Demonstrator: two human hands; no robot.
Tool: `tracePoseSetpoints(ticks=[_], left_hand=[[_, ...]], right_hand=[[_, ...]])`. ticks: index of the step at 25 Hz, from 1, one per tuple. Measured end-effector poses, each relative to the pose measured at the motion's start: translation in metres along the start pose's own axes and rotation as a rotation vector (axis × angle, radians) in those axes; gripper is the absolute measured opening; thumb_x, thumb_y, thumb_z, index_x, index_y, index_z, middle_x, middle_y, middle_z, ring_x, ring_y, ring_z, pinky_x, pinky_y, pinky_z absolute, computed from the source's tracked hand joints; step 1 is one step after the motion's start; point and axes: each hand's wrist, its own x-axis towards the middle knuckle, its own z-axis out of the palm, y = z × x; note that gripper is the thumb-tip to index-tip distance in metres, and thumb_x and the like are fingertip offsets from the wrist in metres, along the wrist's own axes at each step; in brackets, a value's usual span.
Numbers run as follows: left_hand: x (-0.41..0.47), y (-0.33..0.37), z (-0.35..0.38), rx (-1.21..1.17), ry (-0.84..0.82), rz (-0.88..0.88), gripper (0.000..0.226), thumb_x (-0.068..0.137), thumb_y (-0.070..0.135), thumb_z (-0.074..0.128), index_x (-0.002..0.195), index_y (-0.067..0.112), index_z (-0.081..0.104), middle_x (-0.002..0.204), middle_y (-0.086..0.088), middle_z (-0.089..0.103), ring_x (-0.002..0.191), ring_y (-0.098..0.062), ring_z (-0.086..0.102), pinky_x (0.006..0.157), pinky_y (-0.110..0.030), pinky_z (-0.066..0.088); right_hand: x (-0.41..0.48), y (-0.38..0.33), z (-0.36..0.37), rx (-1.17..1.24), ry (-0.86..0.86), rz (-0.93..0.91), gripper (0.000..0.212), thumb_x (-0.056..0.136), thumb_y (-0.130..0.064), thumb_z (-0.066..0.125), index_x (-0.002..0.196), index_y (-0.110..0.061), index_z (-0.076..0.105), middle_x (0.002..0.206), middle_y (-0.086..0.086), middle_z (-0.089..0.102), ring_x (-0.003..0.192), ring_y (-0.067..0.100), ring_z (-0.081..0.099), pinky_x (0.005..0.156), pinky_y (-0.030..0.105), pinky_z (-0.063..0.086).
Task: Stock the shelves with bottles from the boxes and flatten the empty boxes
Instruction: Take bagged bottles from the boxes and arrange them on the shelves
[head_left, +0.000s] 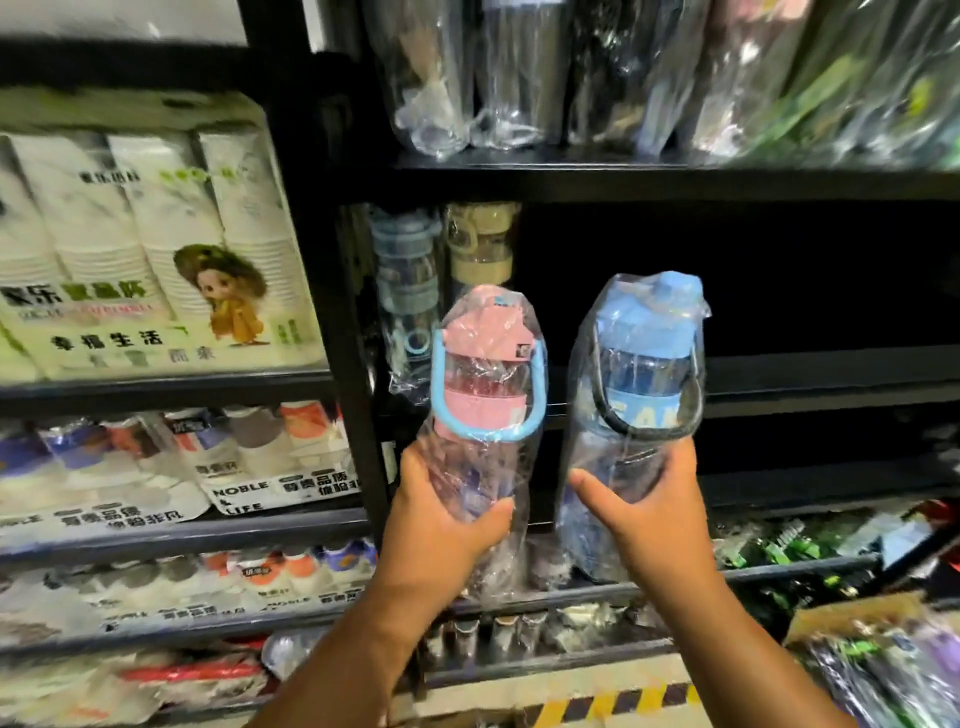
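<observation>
Grasping a bottle apiece, both hands were raised before the black shelf. The left hand had its grip curled round the lower body of a pink-lidded bottle in a clear plastic bag. The right hand clasped a blue-lidded bottle, bagged likewise, its thumb spread across the front. Both bottles stood upright, just in front of the shelf's edge. At the shelf's left end stood two wrapped bottles. Above the shelf more bagged bottles crowded together; left of it sat packs of paper cups.
</observation>
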Motion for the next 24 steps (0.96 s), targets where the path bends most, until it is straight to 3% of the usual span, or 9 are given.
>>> tracePoseSetpoints(ticks=[3,7,9,12,16,19,21,23,24], left_hand=[[0.025,0.014,0.024,-0.007,0.056,-0.016,0.074,0.073,0.019,0.087,0.127,0.034,0.039,0.117,0.013,0.063,0.102,-0.004,0.065,0.095,-0.039,0.055],[0.061,0.024,0.059,0.032,0.114,-0.033,0.076,0.072,0.028,0.086,0.129,0.031,0.036,0.122,0.005,0.061,0.108,-0.016,0.063,0.097,-0.045,0.053],[0.074,0.025,0.074,0.021,0.163,-0.049,0.076,0.073,0.023,0.087,0.128,0.030,0.036,0.123,0.003,0.061,0.109,-0.018,0.063,0.099,-0.041,0.050],[0.085,0.029,0.090,0.034,0.218,-0.088,0.076,0.071,0.022,0.087,0.128,0.031,0.036,0.118,0.006,0.060,0.103,-0.014,0.062,0.090,-0.031,0.048],[0.083,0.023,0.092,0.062,0.296,-0.104,0.076,0.067,0.020,0.087,0.127,0.030,0.042,0.110,0.005,0.066,0.092,-0.006,0.067,0.070,-0.015,0.053],[0.076,0.016,0.092,0.070,0.296,-0.112,0.073,0.072,0.016,0.086,0.125,0.035,0.040,0.106,0.008,0.066,0.086,-0.003,0.069,0.071,-0.021,0.057],[0.074,0.008,0.092,0.107,0.296,-0.108,0.076,0.072,0.016,0.087,0.123,0.039,0.037,0.106,0.009,0.067,0.087,-0.004,0.070,0.075,-0.028,0.061],[0.072,0.004,0.091,0.160,0.317,-0.100,0.080,0.071,0.013,0.088,0.126,0.034,0.034,0.107,0.010,0.067,0.091,0.000,0.069,0.078,-0.025,0.060],[0.071,0.004,0.092,0.173,0.319,-0.097,0.080,0.071,0.013,0.087,0.127,0.032,0.034,0.107,0.011,0.066,0.092,0.003,0.068,0.078,-0.021,0.059]], right_hand=[[0.054,0.008,-0.013,0.011,-0.021,-0.061,0.075,0.072,-0.019,0.087,0.131,-0.028,0.041,0.126,-0.016,0.057,0.113,-0.010,0.055,0.094,0.011,0.043],[0.117,0.032,-0.023,-0.005,-0.045,-0.128,0.078,0.072,-0.024,0.087,0.136,-0.022,0.041,0.132,-0.005,0.056,0.123,0.010,0.055,0.103,0.028,0.044],[0.141,0.043,-0.023,-0.031,-0.053,-0.154,0.078,0.071,-0.026,0.087,0.134,-0.023,0.041,0.132,-0.005,0.054,0.123,0.009,0.054,0.103,0.023,0.043],[0.179,0.061,-0.016,-0.021,-0.098,-0.151,0.083,0.069,-0.025,0.089,0.134,-0.027,0.037,0.129,-0.009,0.051,0.117,-0.002,0.049,0.094,0.001,0.035],[0.211,0.089,0.007,-0.020,-0.147,-0.115,0.086,0.069,-0.029,0.089,0.138,-0.022,0.038,0.133,-0.006,0.052,0.120,0.003,0.051,0.097,0.013,0.040],[0.230,0.106,0.027,-0.075,-0.130,-0.046,0.066,0.069,-0.037,0.087,0.116,-0.017,0.046,0.117,0.003,0.059,0.106,0.015,0.059,0.088,0.028,0.047],[0.244,0.112,0.042,-0.157,-0.114,0.011,0.058,0.067,-0.053,0.082,0.091,-0.007,0.057,0.089,0.009,0.064,0.080,0.022,0.064,0.069,0.034,0.052],[0.253,0.110,0.056,-0.277,-0.173,0.047,0.057,0.077,-0.052,0.076,0.064,0.000,0.056,0.061,0.012,0.055,0.057,0.026,0.055,0.054,0.037,0.042],[0.256,0.108,0.062,-0.341,-0.211,0.064,0.057,0.083,-0.047,0.072,0.059,0.001,0.054,0.057,0.016,0.052,0.056,0.029,0.053,0.056,0.038,0.039]])
